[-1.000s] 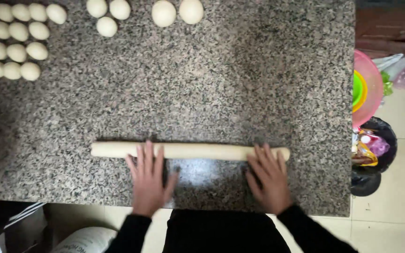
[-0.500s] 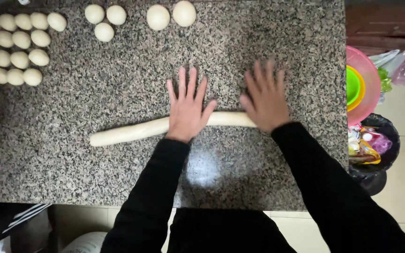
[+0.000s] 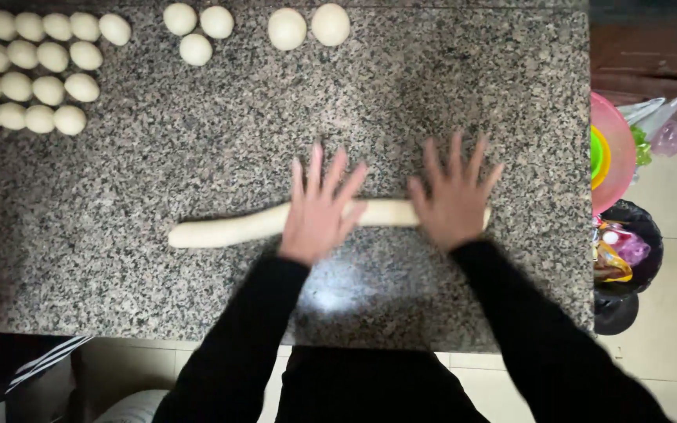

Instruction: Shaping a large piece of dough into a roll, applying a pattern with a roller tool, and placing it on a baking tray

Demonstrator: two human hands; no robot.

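Left hand (image 3: 319,210) and right hand (image 3: 452,202) lie flat, fingers splayed, pressing the dough rope (image 3: 229,230) mid-counter (image 3: 464,94); nothing gripped. Dough looks soft, stretchy, probably tears if lifted by one end; support underneath.

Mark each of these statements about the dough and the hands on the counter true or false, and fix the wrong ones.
1. Both hands lie flat on the dough roll. True: left hand and right hand press on it, fingers spread.
2. The roll lies on a wooden board. False: it lies on a speckled stone counter.
3. Dough balls sit in rows at the far left corner. True.
4. The roll's left end is under a hand. False: that end lies bare.
5. The sleeves are white. False: they are black.
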